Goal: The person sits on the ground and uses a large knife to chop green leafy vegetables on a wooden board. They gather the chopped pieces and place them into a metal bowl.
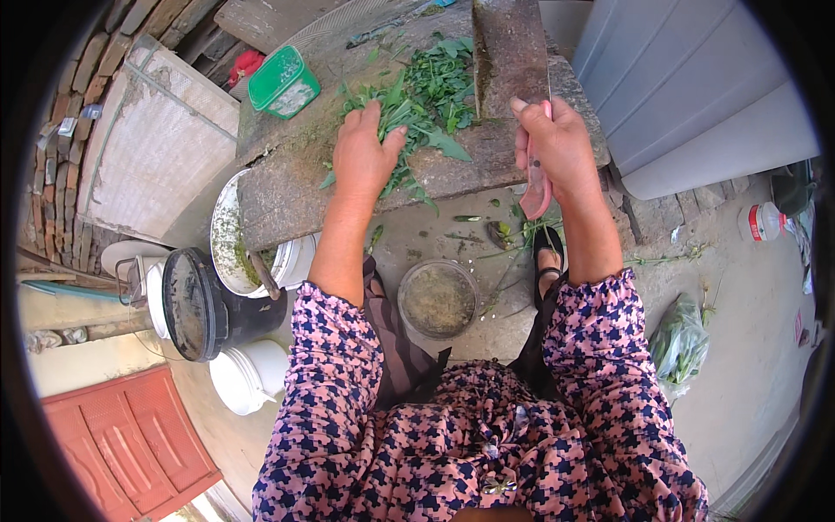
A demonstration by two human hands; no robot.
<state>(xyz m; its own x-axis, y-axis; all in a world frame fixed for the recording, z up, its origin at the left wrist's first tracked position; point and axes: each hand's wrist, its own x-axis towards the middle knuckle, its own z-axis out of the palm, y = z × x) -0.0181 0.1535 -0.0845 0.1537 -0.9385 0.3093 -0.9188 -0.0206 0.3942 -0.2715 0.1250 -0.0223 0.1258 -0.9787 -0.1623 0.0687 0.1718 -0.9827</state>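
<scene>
My right hand is wrapped round the pink handle of a cleaver. Its wide, brown-stained blade points away from me over the wooden board. To the left of the blade lies a heap of cut leafy greens. My left hand is bent over the near left side of this heap, gripping long green leaves; some of its fingertips are hidden among them. A few leaves hang over the board's near edge.
A green plastic tub stands on the board's left. Below are a round dark basin between my feet, a white bucket and a black bucket. A plastic bag of greens lies right; a grey panel rises far right.
</scene>
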